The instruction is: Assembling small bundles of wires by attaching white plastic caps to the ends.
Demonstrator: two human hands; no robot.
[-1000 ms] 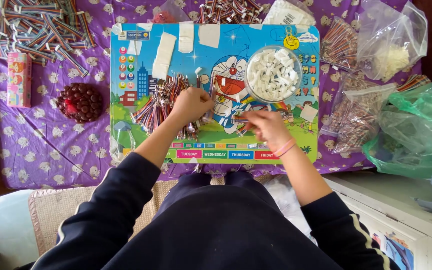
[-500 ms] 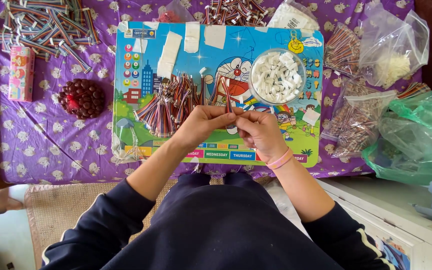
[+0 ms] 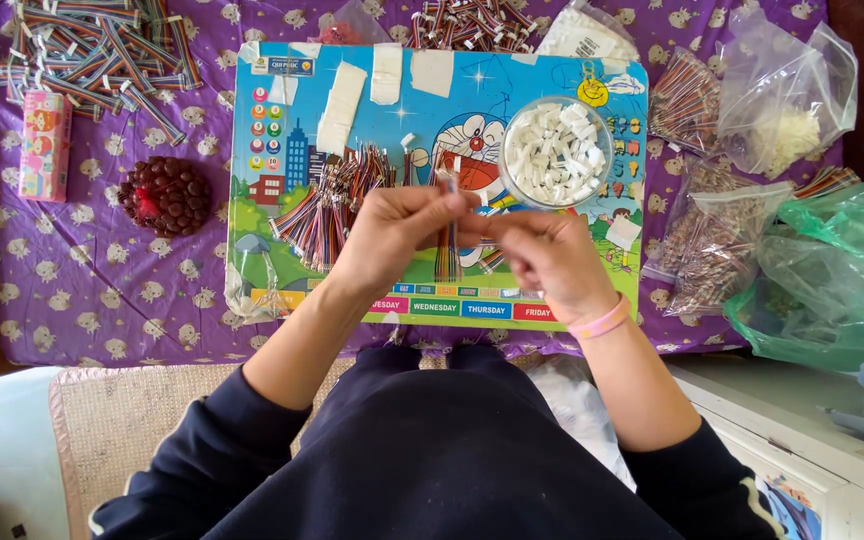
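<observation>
At frame centre, above the cartoon board (image 3: pixel 272 230), the left hand (image 3: pixel 392 240) and right hand (image 3: pixel 552 262) meet, fingers (image 3: pixel 442 205) pinched nearly closed on a striped ribbon cable (image 3: pixel 448 250) hanging between them.

The camera sits on my head, looking straight down. It is fairly close above my lap and the counter (image 3: pixel 102 300). There is only this one view.
</observation>
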